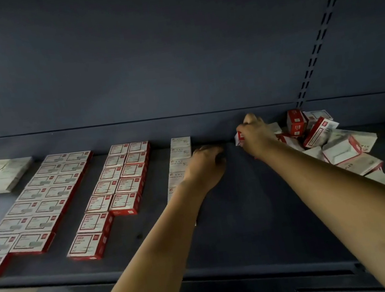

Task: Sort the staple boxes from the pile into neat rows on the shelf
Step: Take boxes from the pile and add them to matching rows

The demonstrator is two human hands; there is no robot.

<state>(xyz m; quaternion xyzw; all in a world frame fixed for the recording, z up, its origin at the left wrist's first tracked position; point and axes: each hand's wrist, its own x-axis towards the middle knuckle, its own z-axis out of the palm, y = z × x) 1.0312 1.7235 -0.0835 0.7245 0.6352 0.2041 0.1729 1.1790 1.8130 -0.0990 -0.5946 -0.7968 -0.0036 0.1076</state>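
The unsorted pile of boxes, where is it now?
In the head view, the pile lies at the shelf's far right, just beyond the right hand.

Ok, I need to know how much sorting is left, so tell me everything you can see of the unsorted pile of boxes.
The pile of boxes lies jumbled at the right back of the dark shelf, by the back wall. They look like small cardboard cartons, white with red sides; some lie flat, some stand on end or lean, facing different ways. The right hand reaches into its left edge and grips a red and white box.
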